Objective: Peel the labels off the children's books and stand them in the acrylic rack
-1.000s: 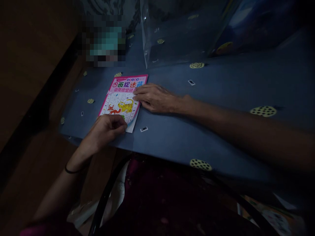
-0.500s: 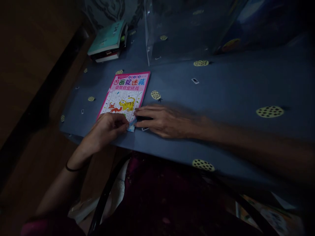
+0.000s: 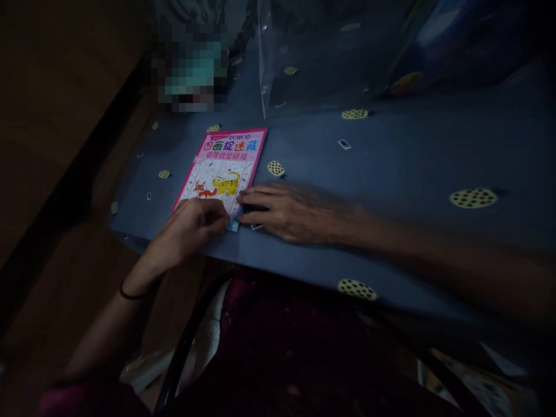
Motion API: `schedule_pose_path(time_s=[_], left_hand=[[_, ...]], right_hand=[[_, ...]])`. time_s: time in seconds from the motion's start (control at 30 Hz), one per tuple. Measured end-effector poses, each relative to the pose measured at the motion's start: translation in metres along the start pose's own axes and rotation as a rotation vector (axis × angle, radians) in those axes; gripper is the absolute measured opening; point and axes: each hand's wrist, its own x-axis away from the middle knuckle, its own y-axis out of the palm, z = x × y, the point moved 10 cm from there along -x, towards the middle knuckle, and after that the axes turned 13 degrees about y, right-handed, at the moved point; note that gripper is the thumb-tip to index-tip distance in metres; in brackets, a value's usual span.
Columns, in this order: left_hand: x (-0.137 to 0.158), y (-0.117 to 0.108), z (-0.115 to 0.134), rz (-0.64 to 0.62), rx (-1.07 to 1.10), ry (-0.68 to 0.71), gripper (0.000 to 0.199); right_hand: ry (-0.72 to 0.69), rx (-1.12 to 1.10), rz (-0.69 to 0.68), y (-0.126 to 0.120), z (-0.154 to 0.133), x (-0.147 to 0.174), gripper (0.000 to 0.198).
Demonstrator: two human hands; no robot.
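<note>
A pink picture book with a fox and a striped yellow cat on its cover lies at a slant on the table. My left hand covers its lower edge, thumb and forefinger pinched at the lower right corner. The cover is lifted a little there, and a light-blue patch shows beneath. My right hand lies palm down with fingers stretched out, its fingertips touching the book's right edge near that corner. A thin dark band circles my left wrist.
A dark blue tablecloth with yellow pineapple prints covers the table. A clear plastic panel stands at the back. Behind the book to the left is a blurred-out teal stack. A black curved chair arm is below the table edge.
Both hands keep nearly the same place at the book's lower right corner. The view has shifted very slightly, and the stack at the back left is now pixelated.
</note>
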Motion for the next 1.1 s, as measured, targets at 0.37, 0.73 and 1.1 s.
schedule_pose_path(time_s=[0.37,0.73,1.1], left_hand=[[0.001,-0.001,0.003,-0.021,-0.066,0.041,0.019],[0.002,-0.001,0.003,-0.029,-0.078,0.050,0.021],[0.003,-0.002,0.005,-0.045,-0.092,0.050,0.017]], right_hand=[[0.022,0.003,-0.032,0.006,0.003,-0.001,0.029],[-0.015,-0.012,-0.009,0.001,-0.001,0.000,0.038],[-0.013,0.005,-0.036,0.001,-0.002,-0.001,0.035]])
